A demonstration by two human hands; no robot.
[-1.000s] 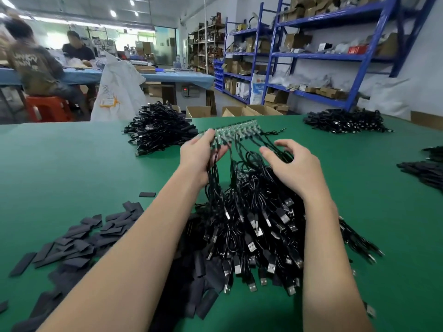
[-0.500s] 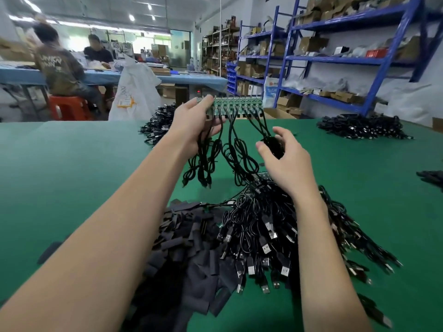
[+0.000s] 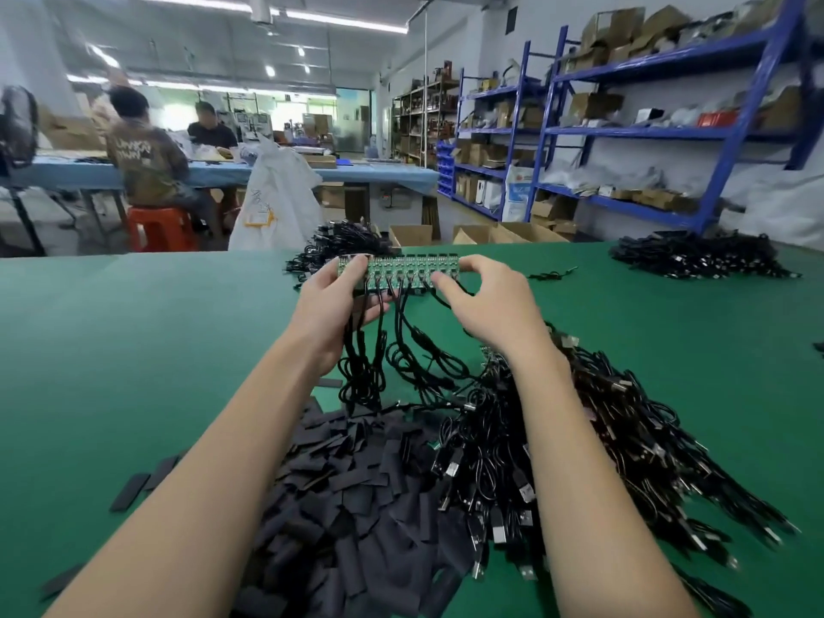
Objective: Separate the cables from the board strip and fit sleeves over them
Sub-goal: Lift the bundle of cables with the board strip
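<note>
The person holds a green board strip (image 3: 399, 268) up off the green table (image 3: 133, 350), level and crosswise in front of them, with a row of black cables (image 3: 401, 350) hanging from its near edge and trailing down toward the heap below. The left hand (image 3: 332, 305) grips the strip's left end, fingers curled over the top and thumb beneath — it looks like the anchoring hand, steadying the strip. The right hand (image 3: 486, 301) is at the right end, thumb and forefinger closing on the board there; whether they have pinched it firmly or are only touching I cannot tell, though the fingers are bent around the end.

Held up like this, the cables hang free of one another, which would make snapping off one piece easier. None looks separated from this strip yet.

Below the forearms lies a mound of flat black sleeves (image 3: 356, 483), close at hand for the fitting step, and beside it on the right a big pile of loose cables (image 3: 602, 439) with plug ends showing. Two more black bundles — one far bundle (image 3: 343, 243) ahead, one right bundle (image 3: 695, 256) — sit well apart.
</note>
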